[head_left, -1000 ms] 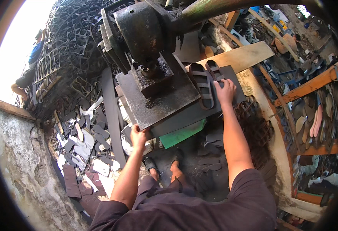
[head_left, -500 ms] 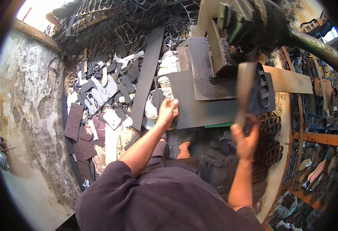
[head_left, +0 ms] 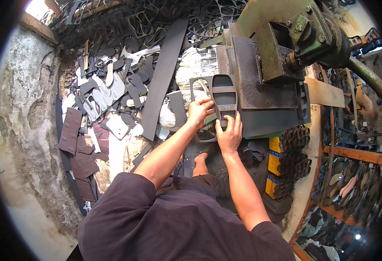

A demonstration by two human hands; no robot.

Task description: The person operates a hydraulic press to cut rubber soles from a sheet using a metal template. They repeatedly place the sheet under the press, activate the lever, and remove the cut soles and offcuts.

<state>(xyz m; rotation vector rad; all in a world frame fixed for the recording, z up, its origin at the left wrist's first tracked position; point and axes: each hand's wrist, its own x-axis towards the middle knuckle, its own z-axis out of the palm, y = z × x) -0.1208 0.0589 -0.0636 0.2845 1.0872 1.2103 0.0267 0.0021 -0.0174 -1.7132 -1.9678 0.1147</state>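
A sole-shaped metal cutting die (head_left: 224, 106) with crossbars lies over the left part of a dark flat sheet (head_left: 265, 124). With its fingers bent together, my left hand (head_left: 199, 115) grips the die's left edge. My right hand (head_left: 229, 135) holds the die's near end, thumb on one side and fingers on the other. Along the sheet's left end runs a thin rim (head_left: 192, 85) around a cut-out gap. Just right of the die is the thick metal plate (head_left: 267, 93) of a green press (head_left: 282, 52). Another die (head_left: 304, 102) stands at the sheet's right end.
Scraps and cut pieces (head_left: 108, 89) pile up at the left, beside a long dark strip (head_left: 165, 78). Several dies (head_left: 293, 148) are stacked by yellow boxes (head_left: 274, 163) at the right. A peeling wall (head_left: 30, 122) stands far left. Another person's arm (head_left: 365, 104) shows at the right.
My right hand has brought the die leftward from beside the press plate and laid it over the sheet's left part. My left hand has gone from the sheet's edge to the die.
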